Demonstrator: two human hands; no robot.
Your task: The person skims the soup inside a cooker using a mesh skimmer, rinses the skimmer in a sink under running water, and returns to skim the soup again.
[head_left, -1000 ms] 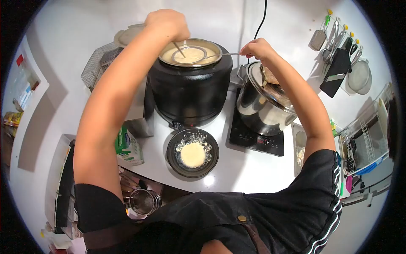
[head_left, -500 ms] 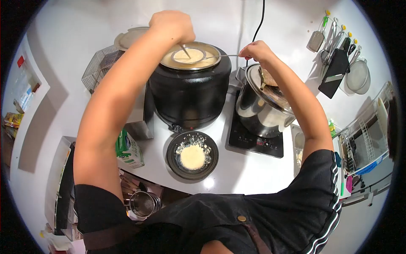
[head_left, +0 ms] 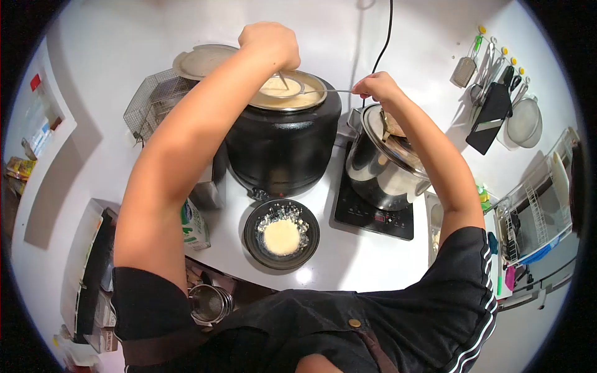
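Note:
My left hand (head_left: pixel 272 45) is closed round a thin metal utensil that points down into a round strainer (head_left: pixel 281 87). The strainer sits over pale, creamy liquid in a black soup kettle (head_left: pixel 283 146). Its thin handle reaches right across the kettle rim to my right hand (head_left: pixel 378 87), whose fingers pinch the end. Pale liquid lies inside the strainer. In front of the kettle, a dark bowl (head_left: pixel 250 239) holds a smooth cream-coloured mass with small lumps around it. My left hand hides the top of its utensil.
A lidded steel pot (head_left: pixel 382 168) stands on a black induction cooker (head_left: pixel 373 222) below my right forearm. A wire basket (head_left: pixel 146 102) and a green-and-white carton (head_left: pixel 194 227) are on the left. Utensils and a sieve (head_left: pixel 524 122) hang on the right wall.
My left hand has shifted right and slightly down with its utensil. The strainer has moved a little right within the kettle opening. The whole view has tilted slightly.

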